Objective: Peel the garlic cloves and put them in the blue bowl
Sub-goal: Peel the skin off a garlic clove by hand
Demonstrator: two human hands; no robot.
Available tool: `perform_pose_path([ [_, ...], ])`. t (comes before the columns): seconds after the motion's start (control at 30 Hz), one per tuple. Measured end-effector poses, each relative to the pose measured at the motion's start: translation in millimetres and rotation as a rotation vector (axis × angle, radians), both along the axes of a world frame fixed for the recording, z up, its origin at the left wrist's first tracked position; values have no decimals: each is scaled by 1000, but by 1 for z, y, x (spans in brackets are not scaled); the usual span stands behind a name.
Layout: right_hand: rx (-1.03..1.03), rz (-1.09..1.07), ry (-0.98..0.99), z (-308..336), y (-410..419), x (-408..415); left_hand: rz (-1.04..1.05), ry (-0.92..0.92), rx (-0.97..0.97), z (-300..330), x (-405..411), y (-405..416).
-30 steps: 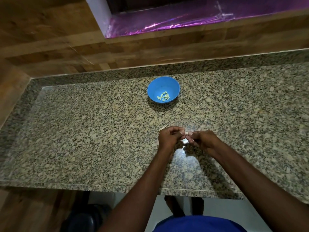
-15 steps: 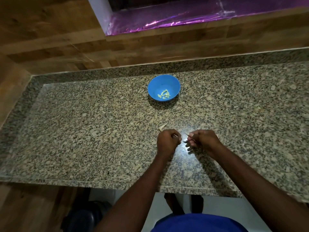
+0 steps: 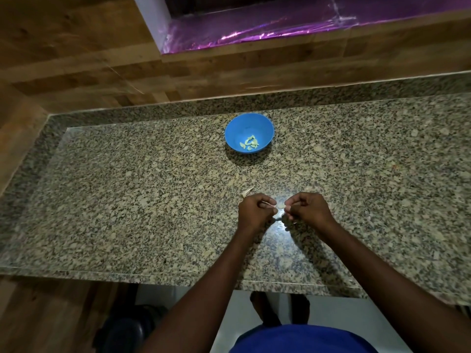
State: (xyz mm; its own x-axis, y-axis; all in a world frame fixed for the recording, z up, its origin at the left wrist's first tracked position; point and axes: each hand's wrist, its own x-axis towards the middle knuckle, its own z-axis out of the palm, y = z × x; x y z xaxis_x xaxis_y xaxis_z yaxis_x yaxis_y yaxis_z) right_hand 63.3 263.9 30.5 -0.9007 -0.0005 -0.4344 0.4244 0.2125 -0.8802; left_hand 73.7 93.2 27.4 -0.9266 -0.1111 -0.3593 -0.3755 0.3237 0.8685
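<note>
Right hand (image 3: 307, 208) pinches a garlic clove (image 3: 281, 205) in curled fingers above the bench (image 3: 127, 200); left hand (image 3: 254, 211) pinches what looks like peel; peeled cloves (image 3: 249, 143) lie in the blue bowl (image 3: 249, 123)

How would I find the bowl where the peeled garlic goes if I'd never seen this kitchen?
Look at the long speckled granite counter under the wooden wall. Toward its back, straight ahead of the two hands, sits the blue bowl. It is the only bowl and the only bright blue thing on the stone, with a few pale garlic pieces inside.
</note>
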Motion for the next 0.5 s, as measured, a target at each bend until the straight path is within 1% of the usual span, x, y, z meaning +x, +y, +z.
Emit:
perform_pose_path([
  [0.13,-25,-27,15,-3,2,1,46,-96,194,6,1,3],
  [0.2,-36,-36,27,-3,2,2,43,-130,260,8,0,6],
  [0.37,-162,-12,6,3,4,5,12,-70,256,9,0,7],
  [0.5,-119,120,-10,13,11,-2,-30,-42,308,14,3,8],
])
